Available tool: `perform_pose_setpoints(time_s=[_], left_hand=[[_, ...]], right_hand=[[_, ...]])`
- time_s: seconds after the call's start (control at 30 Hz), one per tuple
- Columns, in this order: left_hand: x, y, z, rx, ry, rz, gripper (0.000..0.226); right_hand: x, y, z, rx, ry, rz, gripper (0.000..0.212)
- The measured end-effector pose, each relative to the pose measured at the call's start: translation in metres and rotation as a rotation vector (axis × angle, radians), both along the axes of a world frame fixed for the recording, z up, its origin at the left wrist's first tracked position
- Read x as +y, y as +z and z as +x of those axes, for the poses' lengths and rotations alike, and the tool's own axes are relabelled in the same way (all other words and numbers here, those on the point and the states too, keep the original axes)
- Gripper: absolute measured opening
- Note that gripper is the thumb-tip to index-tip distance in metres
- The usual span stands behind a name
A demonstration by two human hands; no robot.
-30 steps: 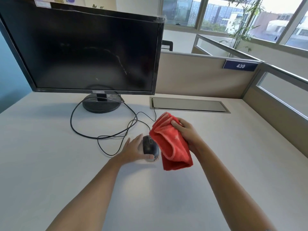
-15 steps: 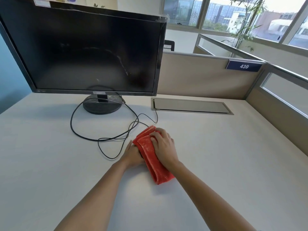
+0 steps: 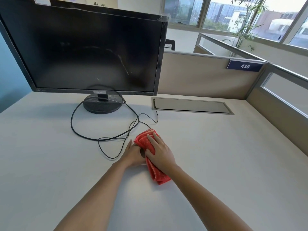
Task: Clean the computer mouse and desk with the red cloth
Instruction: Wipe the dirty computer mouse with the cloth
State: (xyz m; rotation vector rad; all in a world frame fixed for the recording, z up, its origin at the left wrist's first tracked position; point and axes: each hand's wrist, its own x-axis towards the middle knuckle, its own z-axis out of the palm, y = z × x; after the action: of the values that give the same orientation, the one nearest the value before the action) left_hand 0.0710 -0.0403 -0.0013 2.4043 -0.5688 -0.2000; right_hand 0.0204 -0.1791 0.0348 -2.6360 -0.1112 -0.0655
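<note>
We see the right hand (image 3: pixel 160 153) lying flat, fingers stretched out, pressing the red cloth (image 3: pixel 150 154) down over the mouse (image 3: pixel 142 152). The cloth is a nubbly, woven-looking fabric, folded into a long band; its far end bunches just beyond the fingertips and its near end trails out under the wrist onto the desk (image 3: pixel 216 164). Of the mouse only a small dark, rounded sliver shows, tucked between the two hands beneath the cloth's edge. The left hand (image 3: pixel 133 154) sits just to the left of the right hand, touching the cloth and curled against the mouse's side; we cannot tell how firmly it grips, since its thumb side is hidden.

The desk under the hands is a smooth, matte, off-white surface. Beyond the left hand a thin black cable (image 3: pixel 103 139) loops across it in loose curves and runs back toward the round, ribbed black base of the monitor (image 3: pixel 93 52), whose glossy dark screen is off and smudged with a faint curved streak. Small writing on the monitor's lower frame is too small to read. Beyond the right hand a flat rectangular metal cover (image 3: pixel 191 106) sits flush in the desk. Farther right, a blue sign (image 3: pixel 245 66) on the beige fabric partition (image 3: pixel 200 75) reads "439" in white.
</note>
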Motion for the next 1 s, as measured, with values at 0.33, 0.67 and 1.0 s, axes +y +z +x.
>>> perform_pose_setpoints(time_s=[0.33,0.67,1.0], left_hand=[[0.002,0.001,-0.004,0.024,-0.015,-0.093,0.108],[-0.004,0.014,-0.006,0.113,0.058,-0.148,0.089],[-0.002,0.009,-0.007,0.089,0.029,-0.155,0.082]], right_hand=[[-0.040,0.037,0.013,-0.258,-0.102,0.212,0.051],[-0.036,0.018,0.021,-0.150,0.232,-0.366,0.044],[-0.027,0.034,0.034,-0.293,0.033,-0.355,0.042]])
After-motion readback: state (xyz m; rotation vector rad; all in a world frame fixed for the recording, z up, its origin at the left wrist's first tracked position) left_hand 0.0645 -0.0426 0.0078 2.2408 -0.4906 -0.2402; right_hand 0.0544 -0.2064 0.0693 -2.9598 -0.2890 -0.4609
